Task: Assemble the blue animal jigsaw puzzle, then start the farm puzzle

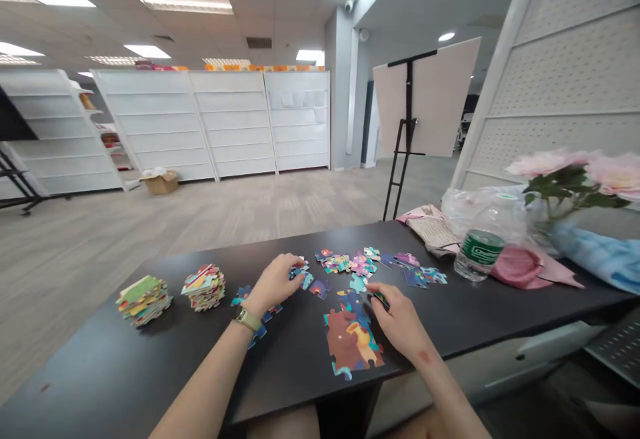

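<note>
My left hand (277, 284), with a pale green watch (249, 319) at the wrist, has its thumb and bent fingers closed around the edge of a teal and white puzzle piece (299, 271). More blue pieces (257, 336) lie partly hidden under that wrist. In my right hand (399, 319) a small dark puzzle piece (381, 300) is pinched, held over the table. Left of it lies a joined puzzle section (350, 340), brown with a yellow jug shape and a blue upper part. A light teal piece (358, 283) lies just above that section.
Loose colourful pieces (350, 263) spread across the black table (200, 365). Two stacks of pieces (144, 301) (204, 287) stand at left. At right are a water bottle (479, 249), pink wrapping (525, 269) and pink flowers (555, 164). An easel (409, 105) stands beyond the table.
</note>
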Available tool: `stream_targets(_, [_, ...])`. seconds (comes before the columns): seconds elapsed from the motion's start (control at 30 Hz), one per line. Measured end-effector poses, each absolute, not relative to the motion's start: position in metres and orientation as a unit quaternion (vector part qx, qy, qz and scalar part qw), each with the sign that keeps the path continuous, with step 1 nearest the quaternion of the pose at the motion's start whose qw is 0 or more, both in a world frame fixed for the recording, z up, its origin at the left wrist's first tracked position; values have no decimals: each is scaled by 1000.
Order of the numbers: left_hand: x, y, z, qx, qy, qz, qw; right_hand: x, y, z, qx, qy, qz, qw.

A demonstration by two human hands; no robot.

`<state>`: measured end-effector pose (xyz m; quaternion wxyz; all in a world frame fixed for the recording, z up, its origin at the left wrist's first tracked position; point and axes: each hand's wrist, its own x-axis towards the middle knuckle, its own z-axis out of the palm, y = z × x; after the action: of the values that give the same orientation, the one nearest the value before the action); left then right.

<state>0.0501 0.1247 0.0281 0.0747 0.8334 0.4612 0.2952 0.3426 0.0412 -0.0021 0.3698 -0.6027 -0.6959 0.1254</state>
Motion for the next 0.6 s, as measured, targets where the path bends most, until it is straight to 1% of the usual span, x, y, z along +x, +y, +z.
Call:
stream_targets(0.13, [66,118,14,877,441,171,78,342,42,-3,-606,-689,133,374])
stream_targets(0.2, [66,118,13,878,451,139,82,343,42,-4,-605,-688,136,378])
stream_targets(0.43, [51,118,23,865,476,146,70,344,41,-4,-596,-690,140,387])
stream_targets(0.53, [61,114,18,889,417,166,92,343,40,-2,-596,-689,142,387])
stream_targets(0.6, [71,113,13,907,373,154,119,343,40,-2,-595,-690,141,387])
